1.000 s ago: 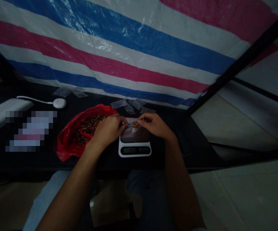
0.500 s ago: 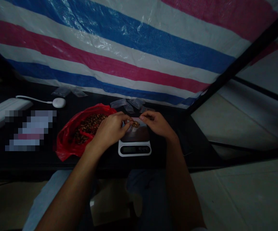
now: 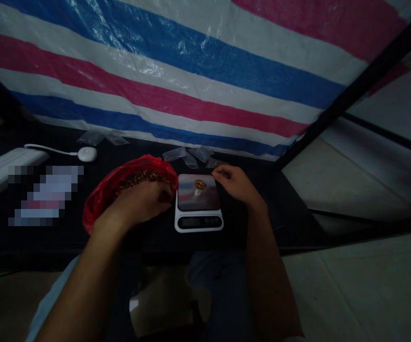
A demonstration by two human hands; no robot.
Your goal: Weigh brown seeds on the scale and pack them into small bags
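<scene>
A white kitchen scale (image 3: 199, 222) with a shiny square plate stands on the black table. On its plate sits a small round cup (image 3: 197, 192) filled with brown, bean-like pieces. My left hand (image 3: 143, 202) is over the right part of an open red plastic bag (image 3: 94, 209), its fingers curled; what they hold, if anything, is hidden. More of the brown bean-like pieces (image 3: 137, 177) fill the bag. Just right of the scale plate, my right hand (image 3: 235, 184) has its fingers bent in and the thumb close to the forefinger. I cannot make out anything between them.
Small clear plastic bags (image 3: 190, 156) lie behind the scale, with others (image 3: 101, 137) farther left. At the left are a white box-shaped device (image 3: 9, 171), a white round piece on a cable (image 3: 87, 154) and a blurred-out item (image 3: 48, 194). A striped plastic sheet (image 3: 176, 90) hangs behind.
My left hand has moved left and down, from beside the cup to the red bag. My right hand has drawn slightly right, off the scale plate. The cup now shows fully.
</scene>
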